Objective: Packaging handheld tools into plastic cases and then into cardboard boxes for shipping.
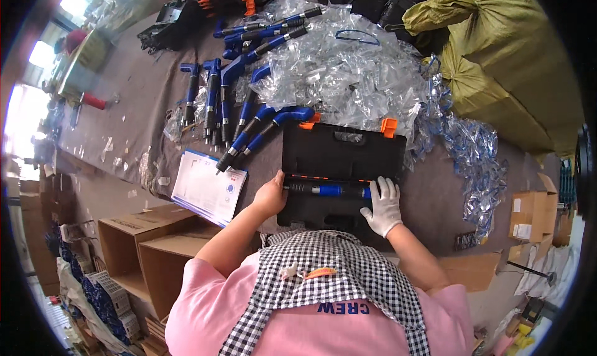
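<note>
A black plastic tool case [342,151] lies opened in front of me, its lid tipped back and orange latches [388,128] on the lid's far edge. Inside the lower half rests a blue-and-black tool [329,190], lying crosswise. My bare left hand [272,195] is closed on the case's left edge, beside the tool's black end; some fingertips are hidden. In a whitish glove, my right hand [384,207] lies over the blue right end of the tool, fingers stretched and thumb apart. The part under that palm is hidden.
Several similar tools [227,88] lie beyond the case, next to a heap of clear plastic bags [348,64]. Printed sheets [210,185] lie left of the case. Blue-edged clear packets [476,163] trail along the right. Yellow sacks [485,57] and cardboard boxes [134,244] stand around the table.
</note>
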### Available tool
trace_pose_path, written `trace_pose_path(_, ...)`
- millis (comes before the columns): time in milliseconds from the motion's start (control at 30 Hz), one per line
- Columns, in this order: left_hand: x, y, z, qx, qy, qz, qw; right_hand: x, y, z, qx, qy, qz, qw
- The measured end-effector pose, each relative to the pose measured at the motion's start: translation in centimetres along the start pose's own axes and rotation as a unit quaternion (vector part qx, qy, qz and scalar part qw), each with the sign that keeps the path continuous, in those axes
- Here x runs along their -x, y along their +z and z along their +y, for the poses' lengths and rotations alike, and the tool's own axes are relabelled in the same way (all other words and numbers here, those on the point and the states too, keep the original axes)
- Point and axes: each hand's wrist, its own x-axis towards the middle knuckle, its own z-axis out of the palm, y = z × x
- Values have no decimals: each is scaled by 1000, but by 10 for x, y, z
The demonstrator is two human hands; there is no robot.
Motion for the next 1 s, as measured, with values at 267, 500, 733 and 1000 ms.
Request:
trace_pose_path(267,-177,-111,22,-76,-9,274,959,0,3,8,-217,7,212,953)
trace_pose_path(500,-261,-98,19,-239,-90,204,945,1,3,4,-328,3,340,882)
trace_pose_path(733,-105,-88,33,-141,162,365,906,2,22,160,-363,351,304,808)
trace_pose_path(1000,27,34,8,-195,383,7,903,-127,13,210,-302,427,83,849)
